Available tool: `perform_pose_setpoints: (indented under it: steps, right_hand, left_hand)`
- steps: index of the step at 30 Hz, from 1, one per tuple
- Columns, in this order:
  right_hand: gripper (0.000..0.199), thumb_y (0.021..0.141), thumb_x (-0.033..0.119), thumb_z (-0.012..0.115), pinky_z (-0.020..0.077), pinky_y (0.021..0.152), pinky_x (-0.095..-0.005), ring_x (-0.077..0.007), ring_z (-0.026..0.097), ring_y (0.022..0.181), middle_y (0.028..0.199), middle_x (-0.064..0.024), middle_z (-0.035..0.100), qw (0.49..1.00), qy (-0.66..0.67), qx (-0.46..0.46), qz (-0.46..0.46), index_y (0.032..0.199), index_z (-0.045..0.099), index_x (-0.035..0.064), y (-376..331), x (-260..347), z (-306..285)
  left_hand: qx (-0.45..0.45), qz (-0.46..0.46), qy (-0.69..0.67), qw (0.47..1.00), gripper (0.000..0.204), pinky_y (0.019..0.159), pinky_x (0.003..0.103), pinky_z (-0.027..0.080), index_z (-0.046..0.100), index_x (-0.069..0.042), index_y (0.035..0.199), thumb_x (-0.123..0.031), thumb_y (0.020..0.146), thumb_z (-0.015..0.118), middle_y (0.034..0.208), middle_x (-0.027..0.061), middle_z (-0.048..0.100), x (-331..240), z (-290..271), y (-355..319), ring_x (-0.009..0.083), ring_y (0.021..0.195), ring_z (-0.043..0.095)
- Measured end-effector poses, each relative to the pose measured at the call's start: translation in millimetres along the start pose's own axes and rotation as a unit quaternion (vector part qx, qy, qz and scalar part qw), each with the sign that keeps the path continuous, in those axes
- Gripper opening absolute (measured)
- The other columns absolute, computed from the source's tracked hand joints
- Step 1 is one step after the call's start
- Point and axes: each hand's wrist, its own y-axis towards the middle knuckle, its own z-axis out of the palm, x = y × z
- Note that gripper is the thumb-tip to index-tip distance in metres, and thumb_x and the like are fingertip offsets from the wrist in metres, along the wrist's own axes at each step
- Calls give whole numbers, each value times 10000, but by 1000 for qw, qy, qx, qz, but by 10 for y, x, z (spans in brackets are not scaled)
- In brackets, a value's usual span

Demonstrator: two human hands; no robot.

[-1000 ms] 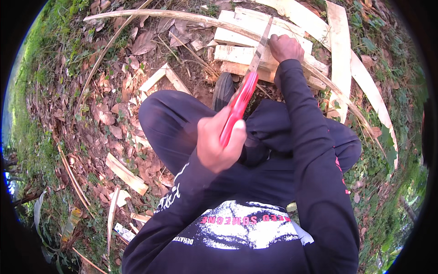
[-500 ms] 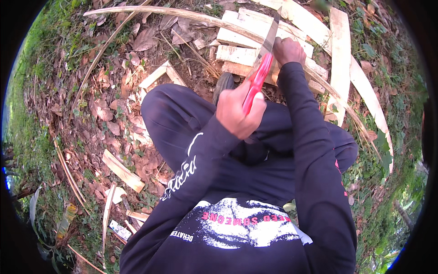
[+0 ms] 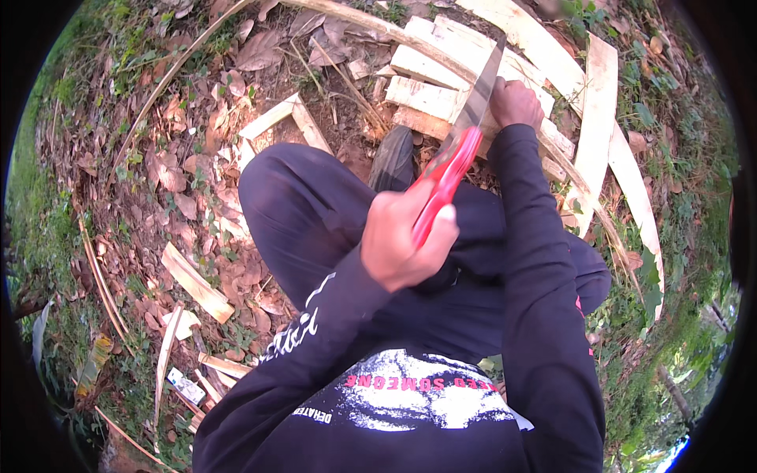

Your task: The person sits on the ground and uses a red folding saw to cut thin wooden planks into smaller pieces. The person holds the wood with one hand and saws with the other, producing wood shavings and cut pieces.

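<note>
My left hand (image 3: 406, 236) is closed round the red handle (image 3: 449, 177) of a hand saw, whose grey blade (image 3: 481, 91) slants away from me up to the right. The blade lies across a long, thin strip of wood (image 3: 422, 49) that curves over a stack of pale planks (image 3: 426, 96). Just right of the blade, my right hand (image 3: 516, 104) is a fist on that strip, pressed down at the stack. Whether the saw teeth have cut into the strip cannot be made out.
Long pale boards (image 3: 595, 118) lie on the right. A shoe (image 3: 393, 162) sits close before the stack, beside my bent knee (image 3: 288, 185). Offcuts (image 3: 197, 284) are scattered at left over dry leaves (image 3: 169, 169), with another thin strip (image 3: 162, 91) behind.
My left hand has drawn the saw back toward my body. My right hand stays on the strip beside the blade. The whole view has shifted slightly.
</note>
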Motion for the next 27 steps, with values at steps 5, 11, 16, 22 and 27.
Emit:
perform_pose_setpoints:
  steps: [5,11,16,22,27]
  right_hand:
    - [492,840,403,452,490,906,-464,-425,663,978,1010,-274,687,1000,-7,13,3,994,746,40,13,-26,-58]
    - [504,840,401,443,496,890,-457,-413,672,960,1001,-264,694,999,-7,34,-14,1020,739,35,-64,70,-83]
    - [496,836,392,442,503,877,-460,-410,676,948,980,-265,697,1000,2,1,-2,984,747,31,48,-5,-12]
    - [493,846,378,443,505,877,-467,-410,677,940,983,-265,697,999,17,26,-18,987,741,12,-94,75,-89]
    - [484,850,351,436,524,830,-452,-373,695,886,941,-240,710,1000,11,7,-3,979,741,-2,-13,28,-24]
  left_hand:
    - [25,-1,20,999,125,539,440,483,601,11,838,-110,807,594,623,217,573,200,148,211,394,551,597]
    - [7,16,22,1000,147,485,353,416,629,38,925,-67,861,549,539,126,510,197,76,316,249,438,536]
    - [-28,31,-10,999,175,482,306,394,608,48,836,-105,859,525,517,80,476,213,-3,-124,182,424,514]
    - [-18,18,0,1000,136,485,345,391,594,32,842,-94,864,548,550,127,480,275,150,406,214,452,501]
    - [-39,-12,-67,997,202,494,244,330,590,25,776,-140,852,500,549,-9,481,85,-174,-394,60,483,434]
